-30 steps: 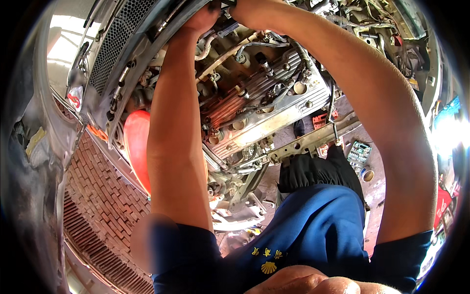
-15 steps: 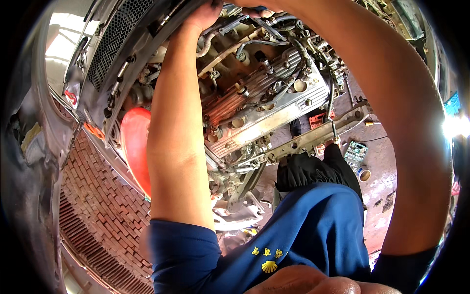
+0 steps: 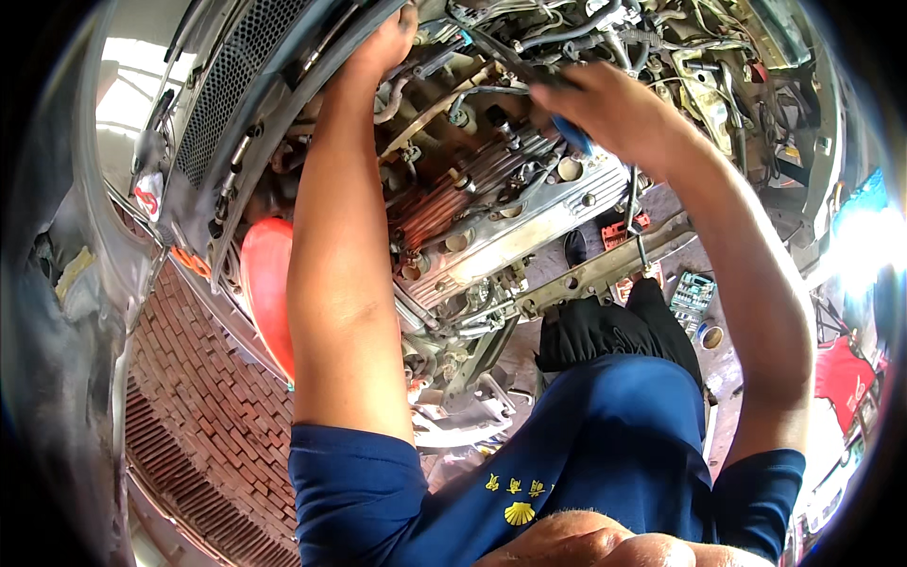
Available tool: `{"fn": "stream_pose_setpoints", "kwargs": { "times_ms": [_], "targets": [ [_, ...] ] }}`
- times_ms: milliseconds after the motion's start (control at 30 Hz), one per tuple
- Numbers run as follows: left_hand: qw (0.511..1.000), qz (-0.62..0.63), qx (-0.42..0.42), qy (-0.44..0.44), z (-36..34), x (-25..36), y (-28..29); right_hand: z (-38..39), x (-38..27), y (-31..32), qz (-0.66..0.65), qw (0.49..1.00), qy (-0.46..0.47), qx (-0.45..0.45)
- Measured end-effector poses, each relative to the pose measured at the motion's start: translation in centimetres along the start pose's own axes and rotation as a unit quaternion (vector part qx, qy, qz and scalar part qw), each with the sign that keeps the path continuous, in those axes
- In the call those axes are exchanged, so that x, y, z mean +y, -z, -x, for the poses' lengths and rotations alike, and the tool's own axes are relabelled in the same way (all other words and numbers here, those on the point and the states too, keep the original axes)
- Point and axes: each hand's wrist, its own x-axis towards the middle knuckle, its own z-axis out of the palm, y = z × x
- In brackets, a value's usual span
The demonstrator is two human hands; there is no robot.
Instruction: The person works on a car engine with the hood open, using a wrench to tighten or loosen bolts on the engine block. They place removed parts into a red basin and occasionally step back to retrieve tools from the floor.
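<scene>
My left hand (image 3: 383, 45) reaches to the far edge of the engine bay, by the dark cowl panel (image 3: 331, 80). Its fingers look curled, and whatever they grip is hidden. Smeared by motion, my right hand (image 3: 609, 111) is closed round a blue-handled tool (image 3: 573, 135), whose kind I cannot make out. That hand is above the right part of the ribbed metal engine cover (image 3: 529, 213). Hoses and wiring (image 3: 482, 92) run between my two hands.
A red rounded object (image 3: 268, 283) lies left of my left forearm. Below the metal crossbar (image 3: 605, 265), an open socket set (image 3: 693, 293) and a round can (image 3: 710, 335) stand on the floor. Brick paving (image 3: 203, 378) shows at lower left; a red cloth-like item (image 3: 844, 378) is at right.
My right hand has come back from the far top edge toward me and to the right, bringing the blue-handled tool into view. My left hand stays near the cowl.
</scene>
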Motion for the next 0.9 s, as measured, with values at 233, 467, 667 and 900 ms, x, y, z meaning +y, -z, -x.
{"fn": "stream_pose_setpoints", "kwargs": {
  "times_ms": [233,467,667,900],
  "targets": [
    [0.983,0.108,0.011,-0.145,-1.7,-1.1,-1.9,13.8,11.6,-0.6,-0.149,0.985,-0.018,0.083],
    [0.990,0.105,0.015,-0.096,-1.4,0.1,-0.9,25.0,19.2,-1.2,-0.231,0.956,-0.071,0.168],
    [0.993,0.032,-0.099,-0.060,-2.5,1.3,-1.0,32.2,27.4,-4.1,-0.099,0.952,-0.152,0.245],
    [0.998,-0.007,-0.057,0.038,-1.9,13.1,4.8,37.5,35.5,-6.4,-0.059,0.933,-0.270,0.230]
  ]
}}
